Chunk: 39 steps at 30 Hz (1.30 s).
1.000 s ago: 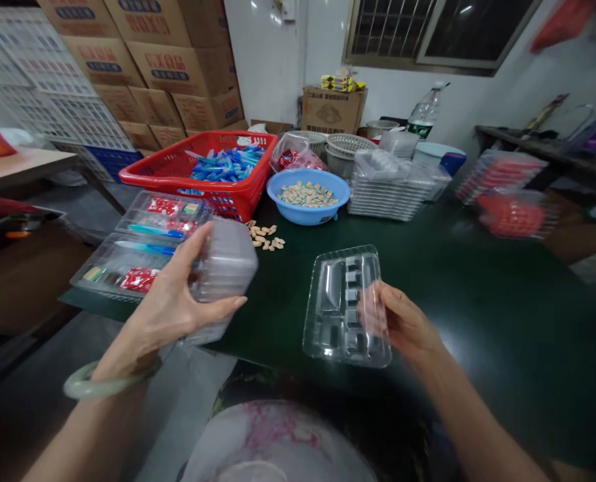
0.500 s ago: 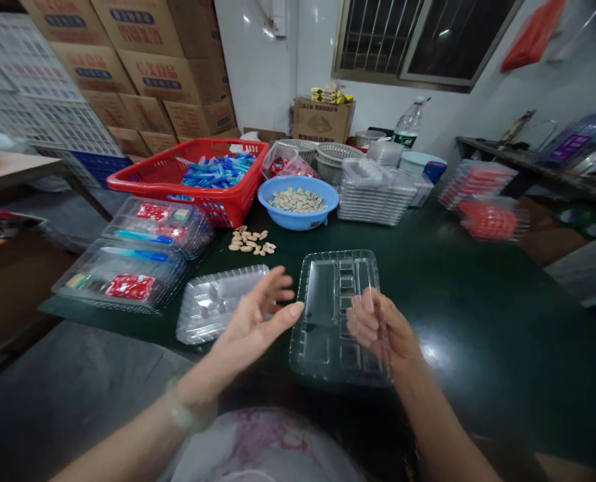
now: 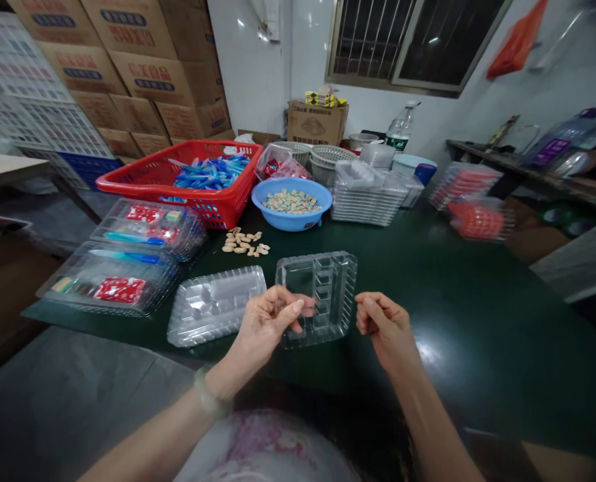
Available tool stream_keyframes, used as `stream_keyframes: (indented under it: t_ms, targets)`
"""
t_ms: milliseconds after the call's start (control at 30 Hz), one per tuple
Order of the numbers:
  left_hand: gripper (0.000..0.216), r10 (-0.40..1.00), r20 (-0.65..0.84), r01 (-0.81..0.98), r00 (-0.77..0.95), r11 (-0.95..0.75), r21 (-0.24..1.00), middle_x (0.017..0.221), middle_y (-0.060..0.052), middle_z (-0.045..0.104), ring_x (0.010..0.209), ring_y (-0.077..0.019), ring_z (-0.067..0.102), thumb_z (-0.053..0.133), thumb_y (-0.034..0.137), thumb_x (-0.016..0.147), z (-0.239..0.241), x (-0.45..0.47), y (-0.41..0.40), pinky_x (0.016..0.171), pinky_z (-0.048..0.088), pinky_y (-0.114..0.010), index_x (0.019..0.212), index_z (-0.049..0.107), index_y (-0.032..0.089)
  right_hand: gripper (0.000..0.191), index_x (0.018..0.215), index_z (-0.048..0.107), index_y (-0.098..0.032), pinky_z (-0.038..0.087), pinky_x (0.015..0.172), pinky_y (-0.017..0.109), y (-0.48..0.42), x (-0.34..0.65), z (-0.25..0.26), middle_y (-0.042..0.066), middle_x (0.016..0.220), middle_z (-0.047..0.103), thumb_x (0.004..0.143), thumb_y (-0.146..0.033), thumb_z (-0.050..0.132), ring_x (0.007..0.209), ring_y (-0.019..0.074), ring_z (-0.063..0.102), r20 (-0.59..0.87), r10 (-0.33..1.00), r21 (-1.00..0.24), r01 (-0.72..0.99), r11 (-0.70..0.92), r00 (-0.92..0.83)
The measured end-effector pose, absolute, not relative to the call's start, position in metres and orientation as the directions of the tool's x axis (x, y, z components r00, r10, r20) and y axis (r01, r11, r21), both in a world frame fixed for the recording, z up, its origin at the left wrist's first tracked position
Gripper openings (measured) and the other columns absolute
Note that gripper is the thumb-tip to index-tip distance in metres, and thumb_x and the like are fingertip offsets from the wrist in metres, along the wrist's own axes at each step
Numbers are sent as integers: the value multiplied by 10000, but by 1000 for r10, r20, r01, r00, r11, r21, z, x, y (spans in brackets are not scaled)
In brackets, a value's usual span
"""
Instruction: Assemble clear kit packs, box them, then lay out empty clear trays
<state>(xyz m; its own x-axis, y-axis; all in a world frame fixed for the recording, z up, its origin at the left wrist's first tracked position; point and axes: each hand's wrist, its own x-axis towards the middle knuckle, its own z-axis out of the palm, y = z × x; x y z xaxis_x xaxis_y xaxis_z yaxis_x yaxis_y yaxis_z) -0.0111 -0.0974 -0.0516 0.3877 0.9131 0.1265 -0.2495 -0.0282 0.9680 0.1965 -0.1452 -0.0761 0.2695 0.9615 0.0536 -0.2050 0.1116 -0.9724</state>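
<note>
My left hand [image 3: 272,318] pinches the left edge of a clear plastic tray [image 3: 335,294] divided into compartments, thumb on the near side and fingertips showing through the plastic. The tray is held tilted above the dark green table [image 3: 458,288]. Just off its right edge is my right hand [image 3: 385,328], fingers curled closed with nothing visible in them. A second clear tray [image 3: 212,304] lies on the table, left of my left hand. Beyond it sits a small pile of peanuts [image 3: 242,242].
Filled clear packs [image 3: 117,288] stand in stacks at the left. Behind are a red basket [image 3: 217,204] of blue plastic pieces, a blue bowl [image 3: 290,221] of small pieces, stacked clear trays [image 3: 365,207] and a water bottle [image 3: 402,127]. Orange-red packs [image 3: 481,217] lie at the right.
The clear tray has passed from my right hand to my left, shifting left and tilting up. My left hand has closed on its edge; my right hand has come off it.
</note>
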Motion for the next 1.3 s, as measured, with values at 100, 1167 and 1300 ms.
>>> stream_keyframes:
  t_ms: [100, 1167, 1300]
  targets:
    - [258, 884, 51, -295, 466, 101, 950, 956, -133, 636, 806, -218, 634, 646, 315, 840, -52, -6, -98, 558, 468, -215, 794, 486, 119, 288, 1079, 612, -235, 351, 496, 204, -148, 196, -69, 18, 902, 601, 819, -358, 630, 581, 70, 453, 90, 989, -988, -111, 103, 119]
    - [920, 743, 85, 747, 664, -665, -25, 1303, -200, 359, 1070, -374, 436, 650, 338, 521, -55, -131, -23, 859, 340, -496, 1390, 366, 232, 349, 1165, 558, -194, 415, 768, 255, -7, 267, -98, 93, 1078, 554, 833, -143, 461, 970, 184, 565, 90, 990, 41, 993, -111, 107]
    - [902, 788, 71, 774, 611, -614, 155, 1277, -172, 413, 1079, -373, 446, 651, 316, 551, -48, -133, -13, 892, 332, -532, 1397, 347, 241, 433, 1268, 487, -206, 438, 703, 276, -19, 254, -99, 107, 1192, 523, 836, -198, 474, 901, 195, 593, 200, 967, -64, 987, -148, 158]
